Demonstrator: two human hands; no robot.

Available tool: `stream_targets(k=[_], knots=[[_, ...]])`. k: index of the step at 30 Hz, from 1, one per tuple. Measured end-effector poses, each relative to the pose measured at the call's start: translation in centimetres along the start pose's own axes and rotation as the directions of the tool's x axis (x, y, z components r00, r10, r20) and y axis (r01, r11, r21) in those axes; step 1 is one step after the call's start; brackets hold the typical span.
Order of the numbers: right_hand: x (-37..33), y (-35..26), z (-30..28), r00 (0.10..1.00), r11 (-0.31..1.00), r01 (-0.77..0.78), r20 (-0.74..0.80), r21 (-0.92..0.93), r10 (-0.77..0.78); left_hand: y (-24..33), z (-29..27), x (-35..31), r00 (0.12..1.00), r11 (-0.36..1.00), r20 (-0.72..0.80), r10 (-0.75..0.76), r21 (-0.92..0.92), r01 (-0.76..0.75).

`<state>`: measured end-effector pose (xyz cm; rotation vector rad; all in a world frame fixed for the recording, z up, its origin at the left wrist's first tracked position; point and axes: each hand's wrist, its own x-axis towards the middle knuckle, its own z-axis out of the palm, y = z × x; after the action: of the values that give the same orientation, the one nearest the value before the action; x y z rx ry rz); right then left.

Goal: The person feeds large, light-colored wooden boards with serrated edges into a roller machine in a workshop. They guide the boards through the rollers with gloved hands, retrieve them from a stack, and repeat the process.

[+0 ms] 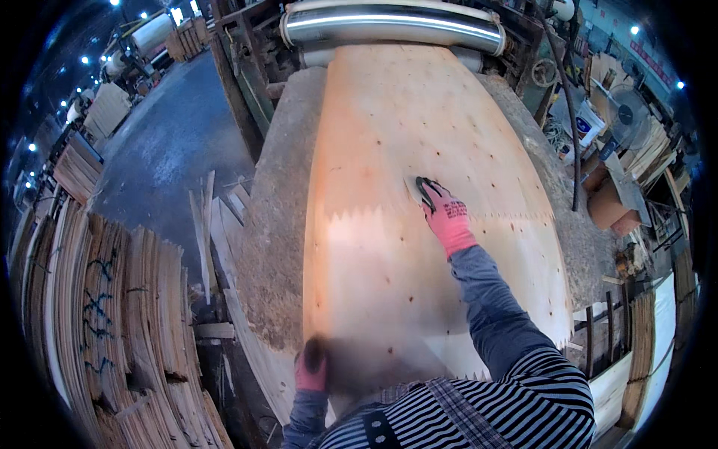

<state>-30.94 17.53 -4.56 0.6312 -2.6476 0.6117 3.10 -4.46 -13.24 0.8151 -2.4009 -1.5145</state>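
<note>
A long, pale veneer sheet (419,262) with small dark knots lies on the table in front of me. A jagged seam crosses it midway, where sheets overlap. My right hand (446,215), in a pink glove with dark fingertips, rests on the sheet just above that seam. Its fingers are bent round a small pale flat piece (413,188), mostly hidden; I cannot make out its kind. My left hand (312,365), gloved alike, is at the sheet's near left edge, close to my body. Its dark fingers are blurred, so their grip does not show.
Beyond the table (284,194), a shiny metal roller (393,30) spans the far end of the sheet. Stacked veneer (112,322) stands at the left, with loose strips (202,232) beside it. A fan (627,116), a white bucket (589,123) and a cardboard box (613,206) are at the right.
</note>
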Motion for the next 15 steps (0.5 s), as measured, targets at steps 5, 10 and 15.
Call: stream_targets(k=[5, 10, 15], knots=[[3.5, 2.8, 4.0, 0.995, 0.968, -0.096, -0.037, -0.233, 0.09, 2.4, -0.6, 0.0, 0.995, 0.997, -0.061, 0.078, -0.011, -0.078], [-2.8, -2.1, -1.0, 0.989, 0.992, 0.123, 0.082, -0.039, -0.12, 4.7, -2.0, 0.2, 0.943, 0.819, 0.315, -0.104, -0.511, 0.261], [-17.1, -5.2, -6.6, 0.896, 0.97, 0.219, 0.416, -0.105, -0.158, 6.0, 1.9, 0.4, 0.878, 0.979, 0.468, 0.096, -0.204, 0.002]])
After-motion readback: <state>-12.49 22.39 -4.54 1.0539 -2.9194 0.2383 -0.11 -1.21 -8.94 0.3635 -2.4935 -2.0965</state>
